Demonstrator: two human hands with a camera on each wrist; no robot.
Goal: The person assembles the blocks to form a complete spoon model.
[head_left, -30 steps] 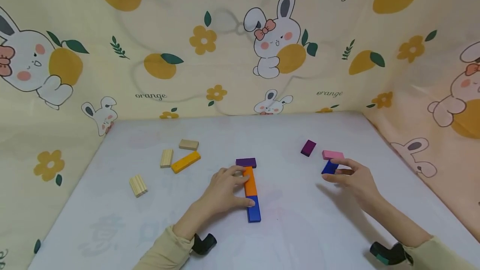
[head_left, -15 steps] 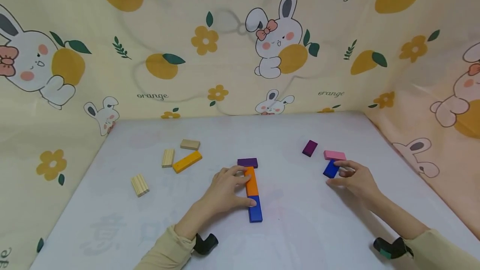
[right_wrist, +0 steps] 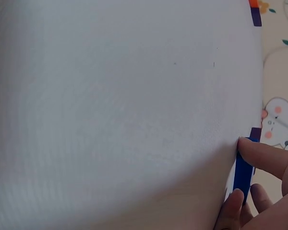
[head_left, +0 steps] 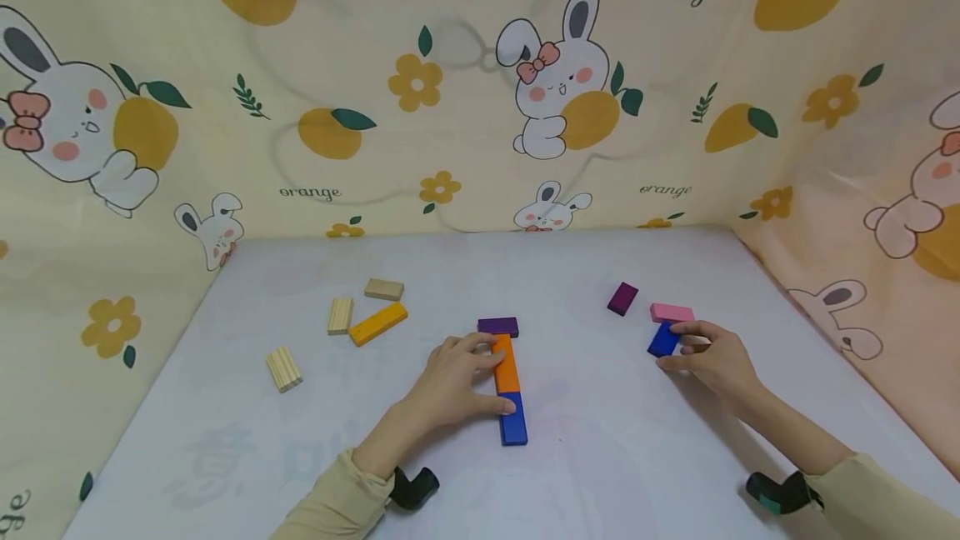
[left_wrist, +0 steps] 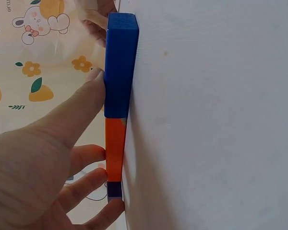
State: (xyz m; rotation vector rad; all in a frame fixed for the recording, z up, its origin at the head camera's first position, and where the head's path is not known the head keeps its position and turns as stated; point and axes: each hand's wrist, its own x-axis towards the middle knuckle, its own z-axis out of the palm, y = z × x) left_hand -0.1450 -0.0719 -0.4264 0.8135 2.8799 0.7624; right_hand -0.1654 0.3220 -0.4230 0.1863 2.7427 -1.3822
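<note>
In the head view my left hand (head_left: 453,382) rests over a row of blocks: its thumb touches the blue block (head_left: 514,433) nearest me and its fingertips lie on the orange block (head_left: 507,367). Beyond these, a purple block (head_left: 498,326) lies crosswise at the far end of the orange one. The left wrist view shows the thumb and fingers extended over the row. To the right, my right hand (head_left: 716,359) pinches another blue block (head_left: 663,340) between thumb and fingers, just in front of a pink block (head_left: 672,312). The right wrist view shows this blue block (right_wrist: 243,177) between the fingertips.
A dark magenta block (head_left: 622,298) lies left of the pink one. On the left lie a yellow block (head_left: 378,323), plain wooden blocks (head_left: 341,316) and a ridged wooden piece (head_left: 284,369). A patterned cloth (head_left: 465,107) stands behind the white table (head_left: 585,473).
The right hand's blue block has turned and appears lower, close to the tabletop, in front of the pink block. My left hand stays on the row. The head view has shifted slightly.
</note>
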